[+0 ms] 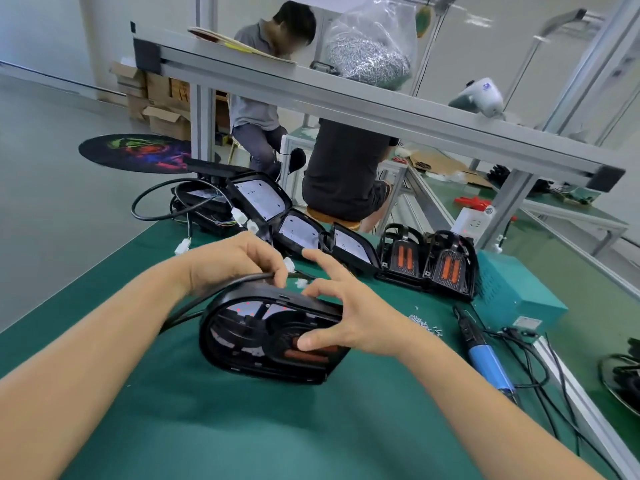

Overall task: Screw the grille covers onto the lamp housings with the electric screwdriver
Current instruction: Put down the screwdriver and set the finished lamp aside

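Note:
A black lamp housing (242, 344) with a grille cover on top lies on the green mat (242, 427) in front of me. My left hand (232, 261) grips the housing's black cable at its far edge, fingers curled round it. My right hand (346, 313) holds the housing's right end, thumb pressed on the grille near the orange strips, fingers over the far rim. The blue electric screwdriver (485, 358) lies on the mat to the right, untouched. A small heap of screws (422, 322) sits beside it.
Several open housings with white boards (263, 199) lean in a row behind, then two grille covers with orange strips (450, 265). A teal power box (512, 292) stands at right with cables trailing. A metal shelf rail (346, 102) crosses overhead. Two people sit beyond.

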Demonstrator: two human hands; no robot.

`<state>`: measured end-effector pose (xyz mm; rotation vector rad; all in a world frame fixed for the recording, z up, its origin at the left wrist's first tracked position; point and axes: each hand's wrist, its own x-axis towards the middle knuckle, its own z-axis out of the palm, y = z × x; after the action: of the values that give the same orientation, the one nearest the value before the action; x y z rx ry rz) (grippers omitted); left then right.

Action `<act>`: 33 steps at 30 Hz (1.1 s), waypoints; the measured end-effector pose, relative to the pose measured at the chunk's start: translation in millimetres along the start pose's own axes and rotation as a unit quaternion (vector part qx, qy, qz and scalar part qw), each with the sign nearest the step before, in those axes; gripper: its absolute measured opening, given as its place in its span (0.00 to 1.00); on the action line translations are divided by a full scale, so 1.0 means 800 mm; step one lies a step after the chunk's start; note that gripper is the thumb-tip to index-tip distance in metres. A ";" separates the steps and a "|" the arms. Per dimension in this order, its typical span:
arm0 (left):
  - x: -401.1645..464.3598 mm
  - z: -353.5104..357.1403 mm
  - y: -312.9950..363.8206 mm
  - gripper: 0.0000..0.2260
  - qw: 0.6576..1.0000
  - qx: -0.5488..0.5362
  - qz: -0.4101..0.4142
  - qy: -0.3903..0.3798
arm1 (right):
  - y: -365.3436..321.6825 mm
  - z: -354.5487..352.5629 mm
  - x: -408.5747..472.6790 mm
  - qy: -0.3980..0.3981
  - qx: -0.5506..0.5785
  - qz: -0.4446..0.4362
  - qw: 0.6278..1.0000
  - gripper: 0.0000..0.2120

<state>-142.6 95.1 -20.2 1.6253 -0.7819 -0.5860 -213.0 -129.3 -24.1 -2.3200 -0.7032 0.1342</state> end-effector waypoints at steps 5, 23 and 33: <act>0.005 0.003 0.042 0.11 0.996 -0.015 0.003 -0.083 | -0.012 0.000 -0.005 0.076 0.000 -0.039 0.996 0.18; 0.092 0.153 0.047 0.21 0.964 -0.242 0.103 0.036 | 0.024 -0.076 -0.080 0.485 0.325 0.047 0.811 0.35; 0.192 0.280 0.076 0.22 0.958 -0.279 0.065 -0.023 | 0.049 -0.129 -0.196 0.620 0.325 0.091 0.709 0.13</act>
<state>-219.2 -171.9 2.6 1.0371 -0.6744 -0.6783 -298.6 -296.7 12.8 -1.2862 0.2721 -0.8868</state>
